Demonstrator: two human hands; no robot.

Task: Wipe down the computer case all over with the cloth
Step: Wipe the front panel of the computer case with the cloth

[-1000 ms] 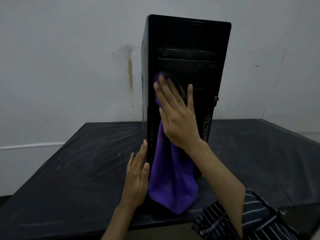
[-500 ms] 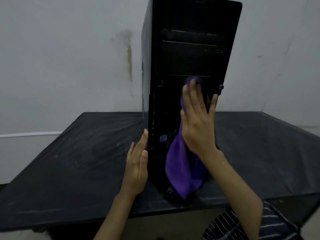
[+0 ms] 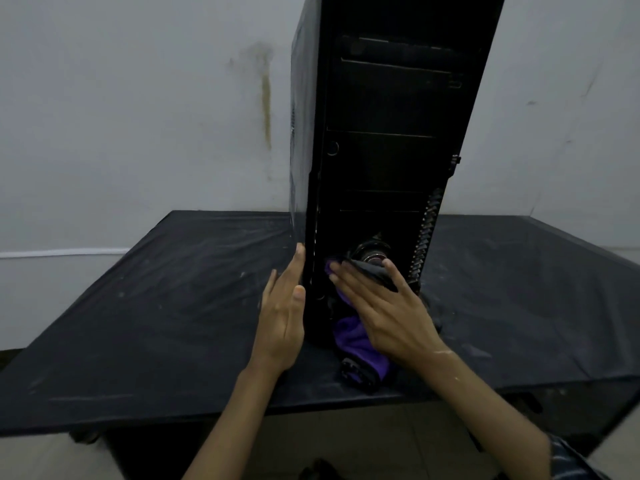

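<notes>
A tall black computer case (image 3: pixel 388 133) stands upright on a black-covered table (image 3: pixel 173 306), its front panel facing me and its top out of frame. My right hand (image 3: pixel 384 310) presses a purple cloth (image 3: pixel 353 337) flat against the bottom of the front panel, fingers spread. The cloth bunches below my palm and spills onto the table at the case's foot. My left hand (image 3: pixel 284 317) lies flat against the case's lower left edge, fingers straight, holding nothing.
The table's front edge runs just below my wrists, with floor tiles (image 3: pixel 363 441) beneath. A pale wall (image 3: pixel 138 98) with a brown streak stands close behind the table. A striped sleeve (image 3: pixel 571 462) shows at the bottom right.
My right hand has slid the cloth down the front panel from mid-height to the bottom, where the cloth now bunches on the table. My left hand stays at the lower left edge. The view has moved closer.
</notes>
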